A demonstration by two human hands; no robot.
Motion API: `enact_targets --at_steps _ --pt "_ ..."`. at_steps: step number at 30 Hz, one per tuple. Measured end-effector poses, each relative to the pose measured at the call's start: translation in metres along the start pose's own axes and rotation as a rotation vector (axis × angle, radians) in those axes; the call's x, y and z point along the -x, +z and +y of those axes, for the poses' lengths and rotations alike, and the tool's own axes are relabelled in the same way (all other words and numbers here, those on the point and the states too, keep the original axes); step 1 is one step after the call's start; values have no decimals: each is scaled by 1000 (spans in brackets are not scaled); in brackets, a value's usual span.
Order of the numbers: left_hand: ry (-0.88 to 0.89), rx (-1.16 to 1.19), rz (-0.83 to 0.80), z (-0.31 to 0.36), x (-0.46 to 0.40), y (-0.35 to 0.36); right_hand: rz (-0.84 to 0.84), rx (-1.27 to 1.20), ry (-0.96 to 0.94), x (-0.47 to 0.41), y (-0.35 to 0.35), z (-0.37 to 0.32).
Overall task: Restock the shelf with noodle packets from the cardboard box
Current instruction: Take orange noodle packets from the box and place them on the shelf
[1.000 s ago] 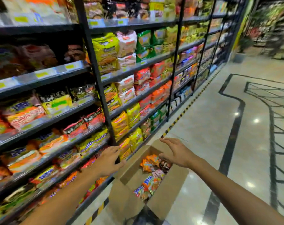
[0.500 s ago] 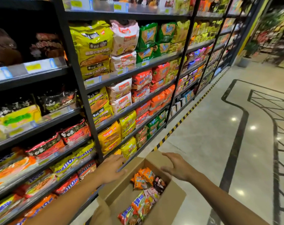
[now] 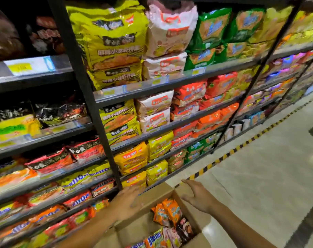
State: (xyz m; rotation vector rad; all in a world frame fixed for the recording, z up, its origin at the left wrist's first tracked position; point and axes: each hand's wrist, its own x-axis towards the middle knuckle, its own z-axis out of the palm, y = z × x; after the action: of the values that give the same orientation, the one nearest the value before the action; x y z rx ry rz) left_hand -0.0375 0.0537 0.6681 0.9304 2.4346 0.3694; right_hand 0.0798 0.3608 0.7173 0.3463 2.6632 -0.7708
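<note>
Your left hand (image 3: 128, 201) rests flat on the cardboard box (image 3: 157, 196) flap, your right hand (image 3: 195, 196) hovers spread, both holding nothing. The noodle packets (image 3: 167, 214) lie just below the right hand, at lower centre; it is nearer.

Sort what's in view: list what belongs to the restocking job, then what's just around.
Job: cardboard box, noodle packets in it, shelf, left hand, right hand.

Around: floor, striped floor tape, price tag.
</note>
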Motion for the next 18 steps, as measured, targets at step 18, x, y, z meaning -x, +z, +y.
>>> enact_targets --at_steps 18 --pt "-328 225 -36 -75 -174 311 -278 -120 16 -218 191 218"
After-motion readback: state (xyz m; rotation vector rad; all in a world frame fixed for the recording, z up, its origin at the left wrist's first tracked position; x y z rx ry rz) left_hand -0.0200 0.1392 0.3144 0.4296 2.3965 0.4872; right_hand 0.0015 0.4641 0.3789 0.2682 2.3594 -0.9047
